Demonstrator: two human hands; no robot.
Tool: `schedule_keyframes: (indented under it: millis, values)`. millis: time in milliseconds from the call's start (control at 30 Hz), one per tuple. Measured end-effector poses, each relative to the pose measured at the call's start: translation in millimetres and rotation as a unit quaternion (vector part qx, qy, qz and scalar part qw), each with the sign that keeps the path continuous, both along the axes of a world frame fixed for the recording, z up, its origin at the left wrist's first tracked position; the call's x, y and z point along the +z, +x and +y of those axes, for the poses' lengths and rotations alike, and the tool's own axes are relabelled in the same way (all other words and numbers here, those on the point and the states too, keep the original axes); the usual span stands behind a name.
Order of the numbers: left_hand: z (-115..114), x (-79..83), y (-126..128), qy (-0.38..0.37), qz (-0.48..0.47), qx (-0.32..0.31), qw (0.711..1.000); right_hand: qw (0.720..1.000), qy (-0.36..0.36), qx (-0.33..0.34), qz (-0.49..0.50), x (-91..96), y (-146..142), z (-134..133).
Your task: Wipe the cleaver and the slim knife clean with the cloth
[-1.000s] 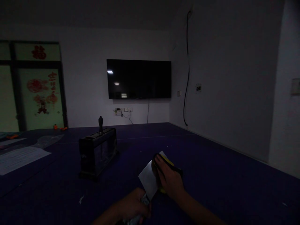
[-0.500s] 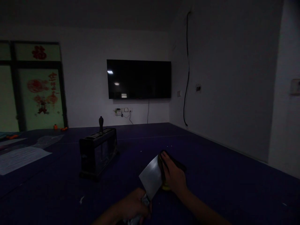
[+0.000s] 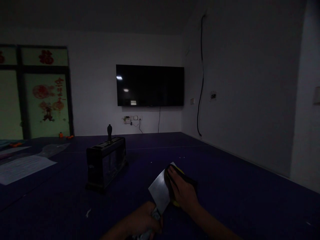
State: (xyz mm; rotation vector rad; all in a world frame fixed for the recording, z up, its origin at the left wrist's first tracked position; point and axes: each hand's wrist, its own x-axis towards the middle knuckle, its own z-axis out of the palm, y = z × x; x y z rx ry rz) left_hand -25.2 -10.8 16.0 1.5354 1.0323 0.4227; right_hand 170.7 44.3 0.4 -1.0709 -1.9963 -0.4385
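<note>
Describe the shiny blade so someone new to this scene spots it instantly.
Below the wall TV spreads a purple surface; over it, near the frame's bottom, is the left hand. The blade juts up from it, partly covered by the black-and-yellow item in the right hand. It's broad and silvery, unlike the black box further left.

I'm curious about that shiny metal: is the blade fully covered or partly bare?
Partly bare. The blade shows bright metal on its left, while the right hand holds a black and yellow item over part of it.
</note>
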Motion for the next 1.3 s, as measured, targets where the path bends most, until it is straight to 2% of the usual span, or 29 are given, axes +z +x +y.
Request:
schedule_keyframes:
  millis: [167, 400, 567, 767, 967, 1133, 1300]
  values:
    - [0, -0.7, 0, -0.002, -0.022, -0.006, 1.0, 0.999, -0.011, 0.03, -0.036, 1.1, -6, -7]
    - [2, -5.5, 1, 0.011, -0.039, 0.006, 0.999, 0.998, -0.019, 0.046, -0.037, 3.2, -8, -9]
    - [3, -6.1, 0, -0.006, -0.039, 0.013, 0.999, 0.996, -0.041, 0.072, -0.045, 6.8, -9, -14]
    - [0, -7.4, 2, -0.002, -0.072, 0.076, 0.995, 0.986, -0.068, 0.122, -0.092, 7.6, -10, -22]
    - [9, -15.2, 0, -0.018, -0.113, 0.11, 0.987, 0.962, -0.045, 0.206, -0.171, 9.0, -17, -36]
    - [20, -22.2, -3, -0.032, -0.144, 0.122, 0.981, 0.954, -0.055, 0.213, -0.203, 12.6, -20, -40]
    - [19, -23.2, -2, -0.036, -0.159, 0.152, 0.975, 0.954, -0.064, 0.215, -0.199, 14.1, -19, -40]
